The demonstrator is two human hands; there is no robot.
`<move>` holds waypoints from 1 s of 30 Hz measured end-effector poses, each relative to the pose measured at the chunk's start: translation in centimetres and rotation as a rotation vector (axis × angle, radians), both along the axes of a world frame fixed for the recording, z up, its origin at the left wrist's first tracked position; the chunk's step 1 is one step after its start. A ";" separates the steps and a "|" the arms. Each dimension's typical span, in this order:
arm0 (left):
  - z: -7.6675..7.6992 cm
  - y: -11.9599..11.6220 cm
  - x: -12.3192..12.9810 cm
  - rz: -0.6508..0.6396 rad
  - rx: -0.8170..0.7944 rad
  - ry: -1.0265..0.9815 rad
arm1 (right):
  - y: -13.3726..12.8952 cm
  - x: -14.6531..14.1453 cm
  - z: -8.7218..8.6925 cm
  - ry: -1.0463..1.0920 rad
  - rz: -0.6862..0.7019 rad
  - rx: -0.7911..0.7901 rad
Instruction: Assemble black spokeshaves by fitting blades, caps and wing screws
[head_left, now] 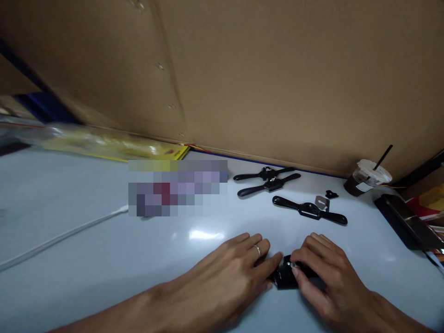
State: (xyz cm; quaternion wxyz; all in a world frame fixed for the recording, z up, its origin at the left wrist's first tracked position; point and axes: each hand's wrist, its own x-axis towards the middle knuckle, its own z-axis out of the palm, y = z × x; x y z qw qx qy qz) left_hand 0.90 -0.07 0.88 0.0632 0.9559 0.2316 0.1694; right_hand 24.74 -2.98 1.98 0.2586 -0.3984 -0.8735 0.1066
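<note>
Low in the view, a black spokeshave [285, 280] lies between my two hands, its handles mostly covered. My left hand [239, 266], with a ring on one finger, closes over its left end, the thumb and index finger reaching to its body. My right hand [328, 270] pinches a small shiny part at the body's middle, thumb and index finger together; that part is too small to name. Farther off lies another spokeshave [310, 210] without its blade in place. Beside it are a loose metal blade [322, 202] and a small black cap piece [332, 194].
Two more spokeshaves [268, 182] lie near the cardboard wall [277, 83]. At right stand a lidded cup with a straw [364, 180] and a dark box-like object [405, 222]. Clear plastic packaging [104, 141], a blurred-out object [180, 187] and a white cable [65, 236] are left.
</note>
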 end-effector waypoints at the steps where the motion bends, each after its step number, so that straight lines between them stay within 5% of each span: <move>1: 0.0 0.0 0.0 0.004 0.005 0.002 | 0.0 0.0 0.1 0.003 0.032 -0.003; 11: 0.0 -0.1 -0.1 0.001 -0.008 -0.017 | 0.0 -0.4 0.0 0.021 0.018 -0.010; 18: 0.0 0.0 0.0 -0.008 0.008 -0.047 | 0.1 0.1 -0.5 -0.176 -0.085 -0.043; 30: -0.3 0.0 -0.1 0.009 -0.017 -0.086 | 1.7 1.2 0.2 0.037 -0.165 -0.224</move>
